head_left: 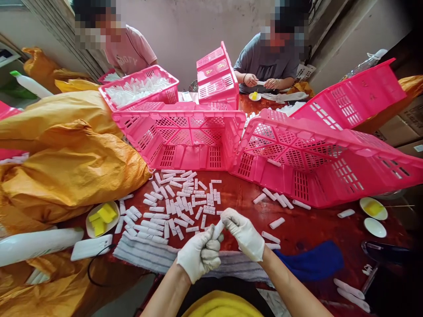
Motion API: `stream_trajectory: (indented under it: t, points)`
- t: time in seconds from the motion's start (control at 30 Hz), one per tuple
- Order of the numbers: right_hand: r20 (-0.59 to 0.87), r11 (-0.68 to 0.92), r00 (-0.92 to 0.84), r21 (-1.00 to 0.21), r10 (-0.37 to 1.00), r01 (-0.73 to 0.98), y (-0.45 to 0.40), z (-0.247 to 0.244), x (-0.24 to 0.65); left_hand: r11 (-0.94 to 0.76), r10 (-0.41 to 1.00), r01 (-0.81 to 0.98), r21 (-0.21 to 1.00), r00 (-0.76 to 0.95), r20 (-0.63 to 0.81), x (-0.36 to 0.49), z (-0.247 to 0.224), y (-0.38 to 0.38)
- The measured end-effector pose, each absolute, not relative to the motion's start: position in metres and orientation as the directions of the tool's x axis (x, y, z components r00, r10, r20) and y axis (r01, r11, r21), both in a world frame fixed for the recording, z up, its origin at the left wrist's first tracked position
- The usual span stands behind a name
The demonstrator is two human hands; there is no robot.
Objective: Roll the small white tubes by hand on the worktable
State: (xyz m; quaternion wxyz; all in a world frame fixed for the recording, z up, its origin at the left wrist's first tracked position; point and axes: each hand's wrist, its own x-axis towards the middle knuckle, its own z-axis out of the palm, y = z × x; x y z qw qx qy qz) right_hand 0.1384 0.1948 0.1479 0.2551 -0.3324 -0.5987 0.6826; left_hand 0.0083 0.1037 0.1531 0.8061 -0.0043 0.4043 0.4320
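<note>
My left hand (200,254), in a white glove with grey-stained fingers, is closed round a small white tube (217,230) near the table's front edge. My right hand (243,233), gloved too, pinches the upper end of that same tube. Just beyond and to the left lies a large spread of white tubes (180,202) with small dark markings. A few more white tubes (276,223) lie to the right of my hands. Under my wrists a grey striped towel (148,257) runs along the table edge, with a blue cloth (312,263) at its right.
Two pink crates (194,156) lie tipped on the red table (231,189). An orange sack (72,163), a dish of yellow sponges (88,224) and a white bottle (39,244) are left. Small dishes (375,227) stand right. Two people sit opposite; one's hands (261,82) hold a tube.
</note>
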Motion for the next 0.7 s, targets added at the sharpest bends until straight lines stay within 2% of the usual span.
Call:
stream_trajectory:
  t: [0.07,0.13,0.2,0.27,0.37,0.43,0.5,0.6,0.7]
  points:
    - [-0.197,-0.194,-0.631,-0.978,0.75,0.075,0.188,0.136,0.145,0.686,0.671,-0.511,0.518,0.169,-0.721,0.016,0.144,0.099]
    - [-0.337,-0.293,-0.524,-0.941,0.782,0.167,0.187,0.111,0.155,0.748,0.647,-0.163,0.644,-0.041,-0.762,0.022,0.126,0.093]
    - [-0.425,-0.349,-0.336,-0.899,0.84,0.265,0.198,0.081,0.167,0.781,0.621,0.098,0.617,-0.221,-0.752,0.017,0.104,0.085]
    - [-0.423,-0.351,-0.2,-0.882,0.884,0.314,0.215,0.053,0.18,0.802,0.594,0.211,0.559,-0.375,-0.711,-0.001,0.08,0.076]
    - [-0.391,-0.313,-0.122,-0.857,0.912,0.41,0.232,0.026,0.19,0.832,0.555,0.348,0.433,-0.556,-0.619,-0.045,0.054,0.063]
    - [-0.381,-0.256,-0.157,-0.822,0.911,0.509,0.224,0.018,0.187,0.838,0.546,0.412,0.358,-0.619,-0.565,-0.071,0.046,0.057]
    - [-0.388,-0.159,-0.27,-0.781,0.881,0.605,0.204,0.014,0.176,0.807,0.588,0.494,0.323,-0.626,-0.513,-0.086,0.044,0.057]
    - [-0.418,0.032,-0.481,-0.728,0.771,0.684,0.172,0.009,0.152,0.701,0.704,0.631,0.333,-0.535,-0.468,-0.089,0.042,0.071]
    - [-0.445,0.174,-0.596,-0.686,0.669,0.707,0.16,0.004,0.13,0.619,0.765,0.702,0.352,-0.438,-0.473,-0.084,0.037,0.095]
